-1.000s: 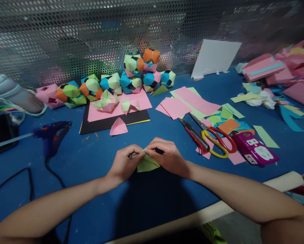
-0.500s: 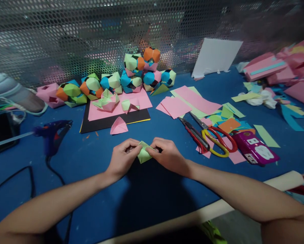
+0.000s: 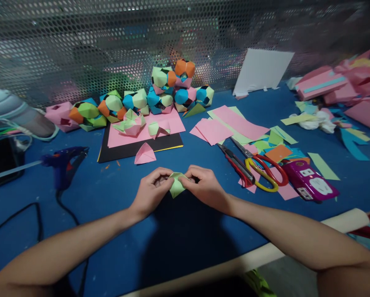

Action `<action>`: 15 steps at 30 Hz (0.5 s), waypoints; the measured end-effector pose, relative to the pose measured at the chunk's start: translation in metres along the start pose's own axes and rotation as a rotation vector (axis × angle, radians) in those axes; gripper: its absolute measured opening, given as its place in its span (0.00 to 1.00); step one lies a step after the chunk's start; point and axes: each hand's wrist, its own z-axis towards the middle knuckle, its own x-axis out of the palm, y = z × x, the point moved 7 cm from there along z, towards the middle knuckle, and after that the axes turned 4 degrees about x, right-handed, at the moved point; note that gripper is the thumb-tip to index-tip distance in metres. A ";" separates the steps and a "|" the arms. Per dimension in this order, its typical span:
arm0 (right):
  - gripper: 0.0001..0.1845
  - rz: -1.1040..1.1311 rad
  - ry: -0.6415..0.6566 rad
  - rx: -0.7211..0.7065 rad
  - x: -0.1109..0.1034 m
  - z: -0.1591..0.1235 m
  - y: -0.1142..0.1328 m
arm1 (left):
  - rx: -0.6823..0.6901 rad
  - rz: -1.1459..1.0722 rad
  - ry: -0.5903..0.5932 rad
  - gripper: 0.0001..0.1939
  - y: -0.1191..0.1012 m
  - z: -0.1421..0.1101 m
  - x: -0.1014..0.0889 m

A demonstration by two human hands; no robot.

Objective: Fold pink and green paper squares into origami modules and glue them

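A small piece of folded light green paper [image 3: 177, 186] is held between my two hands, above the middle of the blue table. My left hand [image 3: 154, 187] pinches its left side between thumb and fingers. On the opposite side, my right hand [image 3: 205, 185] grips it with the thumb pressed on top. The fingertips behind the paper are partly hidden. Just beyond my left hand lies a folded pink paper piece [image 3: 145, 154]. Farther back, a partly joined green and pink paper piece [image 3: 130, 123] rests on pink sheets.
A blue glue gun [image 3: 62, 163] with its cord lies left, near a phone [image 3: 3, 159]. Scissors [image 3: 262, 169], a red cutter [image 3: 237, 165], paper scraps and a purple power socket [image 3: 310, 180] lie right. Several colourful paper balls [image 3: 112, 106] line the perforated metal panel [image 3: 110, 49].
The green paper's top edge has lifted and bent between my fingers, so it looks less flat. Both hands have shifted only slightly, still pinching its sides.
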 end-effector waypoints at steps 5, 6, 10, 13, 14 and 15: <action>0.14 0.007 -0.023 -0.012 -0.001 0.000 -0.001 | -0.089 -0.055 0.028 0.10 0.008 0.000 0.004; 0.14 0.002 -0.025 -0.024 0.000 0.000 0.000 | -0.090 -0.048 0.025 0.09 0.009 0.000 0.004; 0.15 -0.043 -0.033 -0.139 0.002 -0.003 0.008 | -0.076 -0.002 -0.001 0.06 0.008 0.000 0.003; 0.15 -0.076 -0.031 -0.200 0.002 -0.004 0.011 | -0.073 0.015 -0.015 0.06 0.006 0.000 0.003; 0.15 -0.095 -0.020 -0.212 0.003 -0.005 0.012 | -0.076 0.025 -0.020 0.06 0.006 0.000 0.002; 0.14 -0.119 0.000 -0.226 0.004 -0.005 0.012 | -0.081 0.035 -0.027 0.07 0.006 -0.001 0.001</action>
